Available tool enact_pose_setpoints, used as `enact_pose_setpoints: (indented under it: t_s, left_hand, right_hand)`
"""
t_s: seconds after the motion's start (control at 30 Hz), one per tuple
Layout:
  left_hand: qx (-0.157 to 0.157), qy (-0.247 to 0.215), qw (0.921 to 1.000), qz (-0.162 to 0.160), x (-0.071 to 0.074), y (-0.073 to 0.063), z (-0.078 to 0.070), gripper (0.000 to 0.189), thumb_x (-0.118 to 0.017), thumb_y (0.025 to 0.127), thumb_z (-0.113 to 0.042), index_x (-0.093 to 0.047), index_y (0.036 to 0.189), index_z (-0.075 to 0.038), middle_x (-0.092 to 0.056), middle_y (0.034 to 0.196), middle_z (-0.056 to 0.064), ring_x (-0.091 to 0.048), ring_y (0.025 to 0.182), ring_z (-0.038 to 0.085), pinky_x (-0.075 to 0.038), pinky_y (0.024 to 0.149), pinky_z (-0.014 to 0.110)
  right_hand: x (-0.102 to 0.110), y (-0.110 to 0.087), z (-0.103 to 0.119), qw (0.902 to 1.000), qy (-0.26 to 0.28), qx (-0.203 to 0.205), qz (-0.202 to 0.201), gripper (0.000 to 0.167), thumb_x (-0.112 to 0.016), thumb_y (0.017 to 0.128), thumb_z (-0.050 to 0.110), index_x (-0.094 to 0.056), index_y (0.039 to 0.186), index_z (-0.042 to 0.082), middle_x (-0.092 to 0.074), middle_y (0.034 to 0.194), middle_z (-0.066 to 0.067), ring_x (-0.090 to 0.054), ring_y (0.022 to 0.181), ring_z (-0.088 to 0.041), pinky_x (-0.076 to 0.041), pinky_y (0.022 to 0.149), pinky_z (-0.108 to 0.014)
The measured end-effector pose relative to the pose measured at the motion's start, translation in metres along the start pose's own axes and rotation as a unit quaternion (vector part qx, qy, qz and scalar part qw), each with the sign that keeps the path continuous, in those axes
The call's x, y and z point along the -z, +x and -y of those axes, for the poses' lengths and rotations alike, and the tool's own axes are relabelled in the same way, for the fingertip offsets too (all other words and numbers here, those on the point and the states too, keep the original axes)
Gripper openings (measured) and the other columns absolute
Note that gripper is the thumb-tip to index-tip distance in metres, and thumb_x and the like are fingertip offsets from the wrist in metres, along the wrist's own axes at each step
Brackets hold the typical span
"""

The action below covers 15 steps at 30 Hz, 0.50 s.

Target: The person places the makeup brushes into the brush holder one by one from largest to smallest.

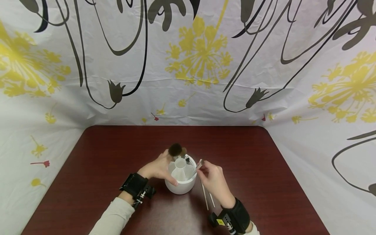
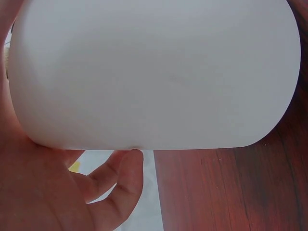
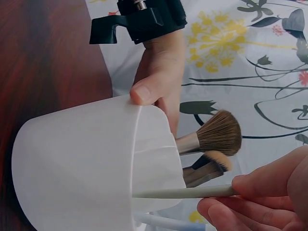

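A white round makeup brush holder [image 1: 180, 187] with inner compartments stands on the table. My left hand [image 1: 158, 168] grips it from the left, thumb on the near rim and fingers round the far side. In the left wrist view the holder's smooth wall [image 2: 159, 77] fills most of the frame. My right hand [image 1: 213, 179] pinches a slim makeup brush [image 3: 183, 193] with a pale handle, whose tapered end reaches inside the holder's rim on the right. A big fluffy brush [image 3: 220, 133] and a shorter brush with tan-tipped bristles [image 3: 207, 169] stand in the holder.
Two thin pale sticks [image 1: 205, 196] lie on the dark red-brown table [image 1: 117, 156], just left of and below my right hand. A white cloth with yellow and grey flower prints [image 1: 164, 65] hangs behind and beside the table.
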<state>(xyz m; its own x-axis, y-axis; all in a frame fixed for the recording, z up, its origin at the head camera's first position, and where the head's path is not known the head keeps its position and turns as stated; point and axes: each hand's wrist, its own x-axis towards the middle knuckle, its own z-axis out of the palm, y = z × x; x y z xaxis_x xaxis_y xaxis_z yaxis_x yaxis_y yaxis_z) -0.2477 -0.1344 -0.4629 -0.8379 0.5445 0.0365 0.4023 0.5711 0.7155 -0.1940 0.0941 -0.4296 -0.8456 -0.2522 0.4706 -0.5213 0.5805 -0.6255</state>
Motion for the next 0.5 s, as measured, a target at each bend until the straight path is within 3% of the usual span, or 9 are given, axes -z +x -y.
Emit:
enact_pose_setpoints:
  t_s: [0.5]
  left_hand:
    - [-0.023, 0.032, 0.9991, -0.015, -0.0002, 0.0, 0.0001, 0.107, -0.087, 0.041, -0.042, -0.035, 0.132, -0.018, -0.04, 0.119, 0.017, -0.042, 0.109, 0.031, -0.033, 0.091, 0.05]
  right_hand:
    - [-0.0023, -0.0004, 0.0029, 0.9997, 0.006, -0.018, 0.015, 0.015, -0.071, 0.071, -0.005, -0.062, 0.079, 0.005, -0.065, 0.075, -0.005, -0.065, 0.068, -0.015, -0.05, 0.059, -0.023]
